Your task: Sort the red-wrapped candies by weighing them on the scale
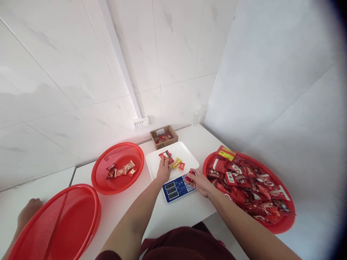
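My left hand lies over the white weighing tray of a digital scale, its fingers stretched out against the red snack packets. Beside its thumb are a yellow-wrapped candy and a small red-wrapped candy. My right hand is closed on a small red packet, held above the right end of the scale's blue keypad panel. The fingers partly cover this packet and the keys below it.
A red basket heaped with red snack packets stands at right. A red basket at left holds several wrapped snacks; nearer is another red basket. A cardboard box with packets sits behind the scale. Another person's hand rests at far left.
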{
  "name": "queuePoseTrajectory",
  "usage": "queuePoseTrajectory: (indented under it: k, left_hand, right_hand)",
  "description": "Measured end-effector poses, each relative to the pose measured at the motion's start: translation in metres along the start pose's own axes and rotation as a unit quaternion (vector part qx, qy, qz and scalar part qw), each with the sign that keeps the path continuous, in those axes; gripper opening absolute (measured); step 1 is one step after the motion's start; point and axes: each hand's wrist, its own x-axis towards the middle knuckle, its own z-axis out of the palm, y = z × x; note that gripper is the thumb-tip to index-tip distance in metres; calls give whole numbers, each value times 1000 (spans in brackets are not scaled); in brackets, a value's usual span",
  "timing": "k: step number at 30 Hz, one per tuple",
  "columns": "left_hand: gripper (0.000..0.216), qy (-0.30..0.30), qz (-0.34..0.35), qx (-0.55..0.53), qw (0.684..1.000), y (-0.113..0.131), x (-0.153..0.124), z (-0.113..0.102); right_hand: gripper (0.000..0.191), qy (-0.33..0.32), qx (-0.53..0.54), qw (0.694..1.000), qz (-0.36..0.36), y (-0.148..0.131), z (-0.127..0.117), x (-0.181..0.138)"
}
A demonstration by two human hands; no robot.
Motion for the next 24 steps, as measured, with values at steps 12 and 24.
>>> queuePoseTrajectory:
  k: [12, 24]
  left_hand:
    - [56, -2, -90, 31, 995, 11, -43, -20]
    - [67, 13, -117, -193, 974, 31, -47, -7]
  right_hand:
    - [83, -103, 17, 993, -57, -29, 45, -4]
    - [59, -34, -100, 989, -100, 19, -46, -43]
